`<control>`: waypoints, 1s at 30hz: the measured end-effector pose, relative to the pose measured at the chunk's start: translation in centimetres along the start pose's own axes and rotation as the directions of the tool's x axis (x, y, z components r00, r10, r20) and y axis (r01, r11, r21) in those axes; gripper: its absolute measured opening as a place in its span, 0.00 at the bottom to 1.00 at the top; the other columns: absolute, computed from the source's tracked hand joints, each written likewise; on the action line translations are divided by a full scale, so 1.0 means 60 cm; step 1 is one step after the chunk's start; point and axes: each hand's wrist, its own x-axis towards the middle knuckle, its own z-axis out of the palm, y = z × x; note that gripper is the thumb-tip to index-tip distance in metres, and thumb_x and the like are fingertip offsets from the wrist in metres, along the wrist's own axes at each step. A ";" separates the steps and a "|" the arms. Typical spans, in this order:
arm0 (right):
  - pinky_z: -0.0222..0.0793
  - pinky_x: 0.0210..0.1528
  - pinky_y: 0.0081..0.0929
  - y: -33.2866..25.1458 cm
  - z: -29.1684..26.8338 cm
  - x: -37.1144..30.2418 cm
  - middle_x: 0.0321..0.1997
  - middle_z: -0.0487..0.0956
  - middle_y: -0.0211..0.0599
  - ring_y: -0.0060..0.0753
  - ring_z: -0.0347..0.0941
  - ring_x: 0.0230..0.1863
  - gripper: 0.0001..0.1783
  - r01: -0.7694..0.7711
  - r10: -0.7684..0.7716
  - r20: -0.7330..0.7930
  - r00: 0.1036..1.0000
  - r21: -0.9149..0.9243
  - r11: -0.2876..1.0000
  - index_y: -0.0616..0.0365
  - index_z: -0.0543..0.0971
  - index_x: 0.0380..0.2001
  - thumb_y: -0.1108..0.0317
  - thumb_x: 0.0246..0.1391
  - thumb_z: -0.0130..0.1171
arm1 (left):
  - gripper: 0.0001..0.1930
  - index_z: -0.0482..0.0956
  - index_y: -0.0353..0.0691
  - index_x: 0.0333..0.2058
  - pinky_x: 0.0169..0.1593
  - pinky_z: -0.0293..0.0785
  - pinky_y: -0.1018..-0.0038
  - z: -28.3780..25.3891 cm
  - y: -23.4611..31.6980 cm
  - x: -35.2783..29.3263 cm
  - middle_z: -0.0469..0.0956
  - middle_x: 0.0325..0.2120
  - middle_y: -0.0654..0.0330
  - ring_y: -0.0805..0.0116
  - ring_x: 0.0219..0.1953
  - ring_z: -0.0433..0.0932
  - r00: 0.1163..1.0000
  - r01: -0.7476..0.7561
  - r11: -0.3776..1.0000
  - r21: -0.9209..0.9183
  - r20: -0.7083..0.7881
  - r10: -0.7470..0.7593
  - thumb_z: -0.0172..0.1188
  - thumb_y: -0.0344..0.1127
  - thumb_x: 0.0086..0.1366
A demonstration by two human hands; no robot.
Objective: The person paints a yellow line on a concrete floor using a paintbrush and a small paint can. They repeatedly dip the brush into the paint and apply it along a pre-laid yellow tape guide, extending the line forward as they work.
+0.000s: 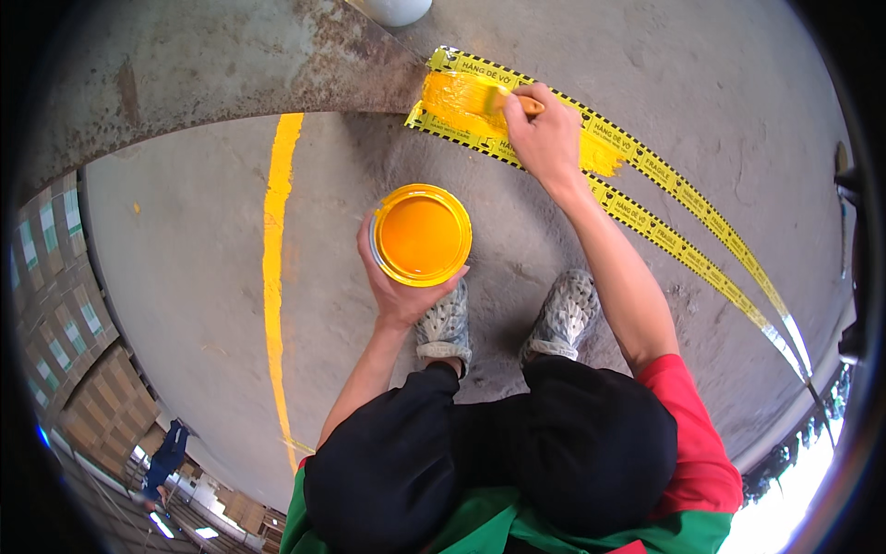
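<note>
My left hand [399, 294] is wrapped round an open can of yellow paint [423, 233], held above the floor in front of my shoes. In my right hand [546, 138] is a paintbrush [530, 104], gripped by its wooden handle. Its bristles rest on a wet yellow painted band [461, 97] between two strips of yellow-and-black printed tape [628, 210] stuck to the floor. Paint covers the band's far-left end and overlaps the tape edges. Another yellow patch [602, 153] lies just right of my right hand.
A rusty metal plate [221, 65] meets the band's left end. A yellow line [275, 222] runs along the concrete floor [203, 277] at left. A white rounded object [399, 9] stands at the top. Stacked cartons [101, 406] and a person in dark clothes [166, 454] are at far left.
</note>
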 end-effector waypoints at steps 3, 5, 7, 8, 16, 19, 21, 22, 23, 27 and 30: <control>0.72 0.25 0.30 -0.016 -0.016 -0.008 0.18 0.80 0.40 0.30 0.79 0.20 0.09 0.120 -0.123 -0.061 0.991 -0.052 0.991 0.61 0.82 0.33 0.65 0.57 0.61 | 0.66 0.43 0.36 0.69 0.69 0.61 0.58 0.000 -0.001 -0.001 0.59 0.63 0.48 0.54 0.65 0.65 1.000 -0.013 1.000 0.010 -0.001 0.013 0.84 0.35 0.39; 0.72 0.25 0.30 -0.027 -0.007 -0.004 0.18 0.80 0.41 0.32 0.78 0.19 0.09 0.059 -0.053 -0.065 0.997 0.101 0.993 0.61 0.82 0.32 0.65 0.57 0.61 | 0.66 0.43 0.36 0.69 0.69 0.61 0.58 0.000 -0.001 0.000 0.59 0.63 0.48 0.54 0.65 0.65 1.000 -0.016 1.000 0.027 0.006 0.015 0.84 0.35 0.39; 0.72 0.25 0.30 -0.035 0.022 0.012 0.19 0.80 0.42 0.33 0.78 0.19 0.09 -0.096 0.100 0.005 0.995 0.333 0.938 0.61 0.82 0.32 0.65 0.57 0.61 | 0.66 0.44 0.36 0.69 0.69 0.60 0.57 0.002 0.000 0.000 0.58 0.63 0.47 0.53 0.65 0.64 1.000 0.003 1.000 0.015 0.014 -0.004 0.85 0.36 0.38; 0.72 0.25 0.30 -0.035 0.036 0.019 0.19 0.80 0.42 0.33 0.78 0.19 0.10 -0.104 0.107 0.011 0.994 0.335 0.936 0.61 0.82 0.32 0.65 0.57 0.61 | 0.66 0.44 0.36 0.69 0.69 0.60 0.57 0.001 0.001 0.000 0.58 0.63 0.47 0.53 0.65 0.64 1.000 0.003 0.999 0.033 0.010 -0.003 0.85 0.36 0.38; 0.73 0.26 0.31 -0.014 0.040 -0.001 0.19 0.81 0.43 0.37 0.79 0.19 0.09 -0.013 0.022 -0.039 0.999 0.210 0.978 0.60 0.82 0.33 0.65 0.57 0.63 | 0.65 0.45 0.37 0.69 0.69 0.61 0.57 -0.004 0.005 -0.002 0.58 0.62 0.48 0.53 0.65 0.64 1.000 0.001 0.998 0.060 0.005 -0.002 0.85 0.37 0.38; 0.73 0.26 0.30 -0.015 0.043 0.001 0.20 0.81 0.41 0.35 0.79 0.19 0.08 -0.069 0.074 -0.003 0.997 0.312 0.947 0.59 0.82 0.33 0.65 0.57 0.63 | 0.65 0.45 0.37 0.69 0.69 0.61 0.57 0.001 0.005 -0.001 0.59 0.63 0.48 0.53 0.65 0.64 1.000 0.016 0.998 0.060 0.001 -0.016 0.85 0.37 0.38; 0.73 0.26 0.29 -0.007 0.041 -0.003 0.21 0.82 0.40 0.32 0.78 0.20 0.08 -0.054 0.055 0.004 0.998 0.284 0.957 0.59 0.83 0.33 0.65 0.57 0.63 | 0.65 0.45 0.37 0.69 0.69 0.60 0.58 0.003 0.005 0.002 0.59 0.63 0.48 0.53 0.65 0.64 1.000 -0.023 0.995 0.101 0.011 0.022 0.85 0.37 0.38; 0.72 0.26 0.29 0.003 0.035 -0.007 0.22 0.82 0.40 0.31 0.78 0.20 0.08 -0.106 0.110 -0.005 0.994 0.242 0.965 0.59 0.83 0.33 0.65 0.58 0.63 | 0.65 0.46 0.37 0.69 0.69 0.60 0.58 0.004 0.005 0.006 0.59 0.63 0.48 0.53 0.65 0.64 0.999 -0.045 0.991 0.122 0.014 0.044 0.85 0.37 0.38; 0.72 0.27 0.28 0.017 0.018 -0.019 0.23 0.82 0.40 0.29 0.78 0.21 0.08 -0.140 0.146 -0.009 0.989 0.224 0.964 0.59 0.83 0.34 0.66 0.58 0.63 | 0.65 0.46 0.37 0.69 0.69 0.60 0.58 0.005 0.005 0.008 0.59 0.62 0.48 0.53 0.65 0.64 0.999 -0.041 0.994 0.103 0.017 0.039 0.85 0.37 0.38; 0.73 0.28 0.27 0.074 -0.094 -0.101 0.26 0.84 0.41 0.29 0.79 0.23 0.07 -0.245 0.258 -0.081 0.963 0.143 0.959 0.60 0.83 0.35 0.67 0.58 0.63 | 0.65 0.46 0.37 0.69 0.69 0.60 0.57 0.011 0.005 0.011 0.59 0.62 0.48 0.52 0.65 0.64 0.999 -0.034 0.997 0.070 0.025 0.032 0.85 0.37 0.38; 0.73 0.28 0.28 0.089 -0.196 -0.143 0.26 0.83 0.42 0.33 0.81 0.24 0.06 -0.272 0.264 -0.183 0.947 -0.019 0.962 0.59 0.82 0.36 0.68 0.58 0.63 | 0.65 0.47 0.38 0.69 0.69 0.58 0.57 0.015 0.001 0.011 0.59 0.63 0.48 0.52 0.65 0.63 0.999 -0.028 0.998 0.056 0.037 0.026 0.85 0.37 0.38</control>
